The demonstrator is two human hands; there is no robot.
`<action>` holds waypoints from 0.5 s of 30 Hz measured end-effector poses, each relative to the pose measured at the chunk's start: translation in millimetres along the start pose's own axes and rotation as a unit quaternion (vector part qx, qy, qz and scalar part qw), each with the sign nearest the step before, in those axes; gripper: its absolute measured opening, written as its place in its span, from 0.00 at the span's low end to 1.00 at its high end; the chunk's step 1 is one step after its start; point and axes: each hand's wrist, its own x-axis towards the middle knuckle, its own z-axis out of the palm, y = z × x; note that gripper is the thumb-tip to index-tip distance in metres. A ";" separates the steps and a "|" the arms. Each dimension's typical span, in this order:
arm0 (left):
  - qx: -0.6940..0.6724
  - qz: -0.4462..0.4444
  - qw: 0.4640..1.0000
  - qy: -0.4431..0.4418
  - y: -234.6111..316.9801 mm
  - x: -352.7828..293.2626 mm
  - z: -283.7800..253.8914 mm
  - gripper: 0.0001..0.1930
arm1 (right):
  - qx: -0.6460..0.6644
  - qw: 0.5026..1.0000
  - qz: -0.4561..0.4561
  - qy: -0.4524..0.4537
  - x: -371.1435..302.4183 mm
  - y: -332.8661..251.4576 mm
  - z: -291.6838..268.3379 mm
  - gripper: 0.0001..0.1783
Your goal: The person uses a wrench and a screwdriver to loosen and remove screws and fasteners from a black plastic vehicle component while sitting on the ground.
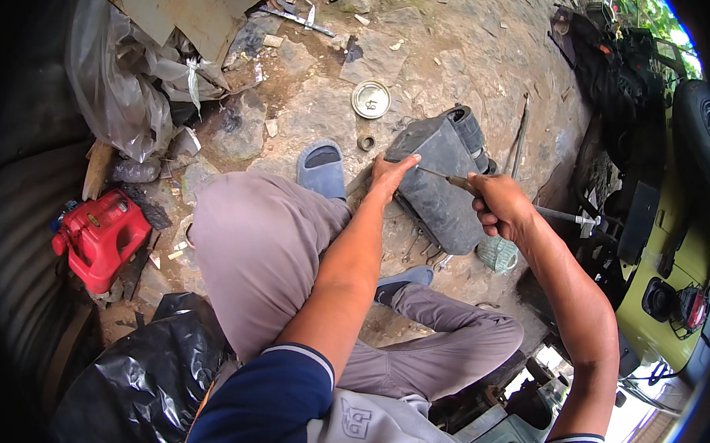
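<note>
A dark grey plastic housing (437, 187), box-shaped with a ribbed round duct at its far end, lies tilted on the stony ground (320, 109) just in front of a seated person's knees. The left hand (387, 178) rests flat against the housing's near edge, fingers spread and pressing on it. The right hand (500, 206) is closed in a fist around the handle of a screwdriver (446, 178), whose thin shaft points left and touches the housing's top face. Several small wrenches (419, 246) lie on the ground under the housing's near side. Beside the right wrist sits a small pale green woven pouch (498, 254); its contents cannot be seen. Beyond the housing, a round metal lid (371, 99) lies flat, with a small ring (365, 142) near it. The person wears grey trousers and grey-blue slides (322, 168). Far left stands a red plastic jerrycan (101, 238), capped, near a black plastic bag (146, 371). At right is a green vehicle (670, 259).
</note>
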 end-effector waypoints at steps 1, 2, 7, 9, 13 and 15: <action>-0.004 -0.001 1.000 -0.004 -0.8 1.8 -1.1 0.70 | 0.010 1.000 0.006 0.005 0.6 1.4 2.3 0.16; -0.009 -0.003 1.000 -0.008 -1.6 3.5 -2.1 0.70 | 0.012 1.000 -0.004 0.011 1.1 3.0 3.7 0.17; 0.002 -0.007 1.000 0.022 1.4 -1.1 0.4 0.69 | -0.074 0.992 -0.077 0.063 -6.4 14.0 22.0 0.21; 0.008 0.003 1.000 0.013 4.8 -4.9 -1.4 0.69 | -0.072 0.992 -0.080 0.064 -5.0 16.7 20.8 0.22; 0.011 -0.001 1.000 0.014 7.3 -5.0 -3.1 0.69 | -0.036 0.995 -0.071 0.057 -4.6 15.5 17.9 0.21; 0.009 -0.006 1.000 0.012 6.5 -3.5 -3.1 0.70 | -0.010 0.997 -0.055 0.054 -0.3 15.3 10.5 0.19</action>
